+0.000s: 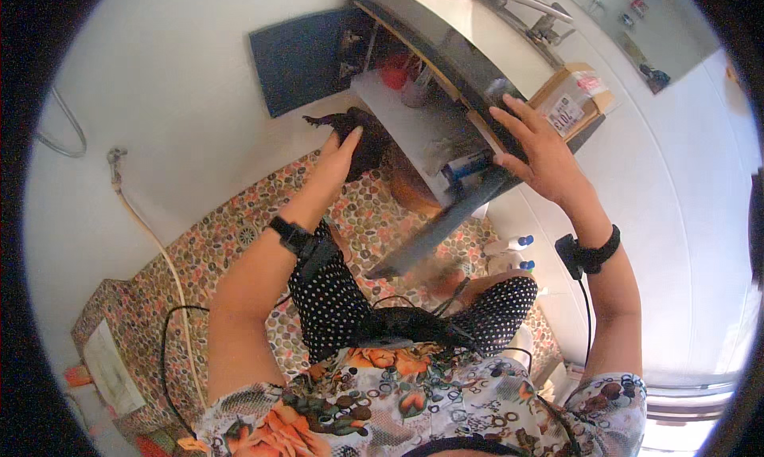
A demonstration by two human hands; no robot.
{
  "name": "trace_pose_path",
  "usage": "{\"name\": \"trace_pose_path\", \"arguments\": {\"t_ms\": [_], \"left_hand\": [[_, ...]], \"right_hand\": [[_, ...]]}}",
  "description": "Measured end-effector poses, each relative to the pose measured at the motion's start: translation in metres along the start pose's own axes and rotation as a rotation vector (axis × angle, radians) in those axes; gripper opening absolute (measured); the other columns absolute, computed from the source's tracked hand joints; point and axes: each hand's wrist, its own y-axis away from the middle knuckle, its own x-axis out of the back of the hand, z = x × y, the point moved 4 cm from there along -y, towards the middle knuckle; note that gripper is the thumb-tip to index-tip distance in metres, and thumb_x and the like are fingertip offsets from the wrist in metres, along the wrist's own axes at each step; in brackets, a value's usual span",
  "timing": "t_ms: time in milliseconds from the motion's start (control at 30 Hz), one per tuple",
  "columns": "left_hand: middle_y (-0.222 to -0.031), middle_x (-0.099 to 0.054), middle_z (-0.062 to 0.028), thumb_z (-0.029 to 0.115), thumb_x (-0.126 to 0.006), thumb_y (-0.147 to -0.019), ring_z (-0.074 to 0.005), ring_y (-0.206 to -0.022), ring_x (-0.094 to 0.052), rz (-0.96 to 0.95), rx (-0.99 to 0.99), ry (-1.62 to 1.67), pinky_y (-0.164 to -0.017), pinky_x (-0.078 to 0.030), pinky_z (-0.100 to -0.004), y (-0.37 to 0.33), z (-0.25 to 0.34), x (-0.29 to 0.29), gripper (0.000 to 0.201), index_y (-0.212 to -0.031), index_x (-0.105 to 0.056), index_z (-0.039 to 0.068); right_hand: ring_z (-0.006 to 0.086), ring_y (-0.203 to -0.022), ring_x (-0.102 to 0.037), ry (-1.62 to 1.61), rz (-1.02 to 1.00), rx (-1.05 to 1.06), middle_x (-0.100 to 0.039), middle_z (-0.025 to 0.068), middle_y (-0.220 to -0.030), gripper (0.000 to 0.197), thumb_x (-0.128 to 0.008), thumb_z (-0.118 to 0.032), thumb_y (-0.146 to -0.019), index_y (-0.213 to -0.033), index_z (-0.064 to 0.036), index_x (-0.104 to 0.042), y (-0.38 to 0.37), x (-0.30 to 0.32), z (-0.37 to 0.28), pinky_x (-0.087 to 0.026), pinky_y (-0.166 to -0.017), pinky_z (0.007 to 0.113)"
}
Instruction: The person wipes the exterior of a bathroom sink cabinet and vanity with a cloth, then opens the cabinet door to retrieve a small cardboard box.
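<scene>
My left hand (341, 156) grips a black crumpled cloth or bag (368, 148), which hangs in front of the open vanity cabinet. Which of the two it is, I cannot tell. With its fingers spread, my right hand (545, 154) is at the front edge of the dark countertop (455, 52), and I see nothing in it. Below the counter, a grey shelf (390, 111) carries a red object (393, 73) at the back. Nearer my right hand, a blue and white container (468, 167) lies on its side.
Two dark cabinet doors stand swung out, a left one (298, 59) and a right one (430, 230). A cardboard box (577, 99) sits beside the sink (477, 19) and faucet (541, 15). Blue-capped bottles (509, 246) stand on the pebble-patterned floor (239, 290). A hose (163, 250) trails at left.
</scene>
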Motion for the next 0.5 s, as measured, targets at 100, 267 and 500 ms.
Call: {"name": "trace_pose_path", "arguments": {"t_ms": [100, 267, 500], "left_hand": [[-0.126, -0.056, -0.0216, 0.045, -0.057, -0.093, -0.033, -0.116, -0.054, 0.069, -0.025, -0.153, -0.1, -0.04, -0.0404, -0.015, -0.013, -0.007, 0.064, -0.128, -0.046, -0.007], [-0.135, -0.047, -0.0271, 0.038, -0.064, -0.087, -0.0403, -0.116, -0.053, -0.043, -0.322, -0.673, -0.097, -0.044, -0.0426, -0.086, -0.05, -0.053, 0.064, -0.132, -0.045, -0.003], [-0.149, -0.031, -0.0219, 0.022, -0.058, -0.088, -0.0454, -0.127, -0.043, -0.31, -0.245, -1.203, -0.098, -0.042, -0.0556, -0.15, -0.117, -0.106, 0.063, -0.146, -0.033, 0.016]], "right_hand": [[0.0393, -0.133, -0.038, -0.04, -0.041, 0.006, -0.038, 0.0179, -0.145, 0.058, -0.07, -0.027, -0.083, -0.134, -0.0106, -0.05, -0.003, -0.001, -0.006, -0.034, -0.11, 0.046], [0.0379, -0.134, -0.037, -0.1, -0.035, -0.002, -0.038, 0.0172, -0.146, 0.062, -0.074, -0.022, -0.077, -0.134, -0.0118, -0.051, -0.012, 0.003, -0.02, -0.032, -0.111, 0.046], [0.0376, -0.134, -0.038, -0.164, -0.056, -0.043, -0.04, 0.0158, -0.146, 0.061, -0.075, -0.02, -0.074, -0.131, -0.0121, -0.055, -0.027, 0.009, -0.022, -0.032, -0.11, 0.045]]}}
